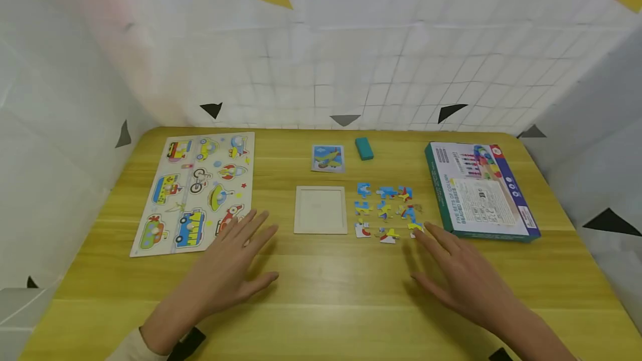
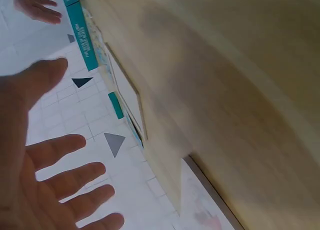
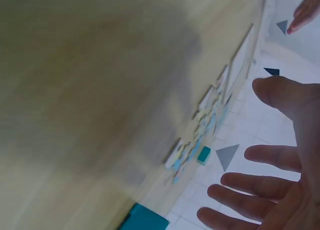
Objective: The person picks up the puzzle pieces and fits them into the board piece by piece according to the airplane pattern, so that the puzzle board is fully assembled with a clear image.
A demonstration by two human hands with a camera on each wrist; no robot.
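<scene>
My left hand (image 1: 228,263) hovers over the table with fingers spread, its fingertips overlapping the lower right corner of a vehicle puzzle board (image 1: 210,210) in the head view. On the other side, my right hand (image 1: 463,272) has its fingers extended and holds nothing; its fingertips reach the lowest right jigsaw piece (image 1: 415,227) in that view. Several loose jigsaw pieces (image 1: 384,209) lie in rows left of that hand. Between the hands sits a square, pale puzzle tray (image 1: 321,233) with a raised rim. The left wrist view shows my left fingers (image 2: 75,175) apart, holding nothing.
Behind the tray lie a small picture card (image 1: 328,159) with a plane on it and a teal block (image 1: 364,149). A flat box (image 1: 481,191) printed with beads stands at the right. White sheeting (image 1: 321,60) rises behind the wooden table (image 1: 321,316).
</scene>
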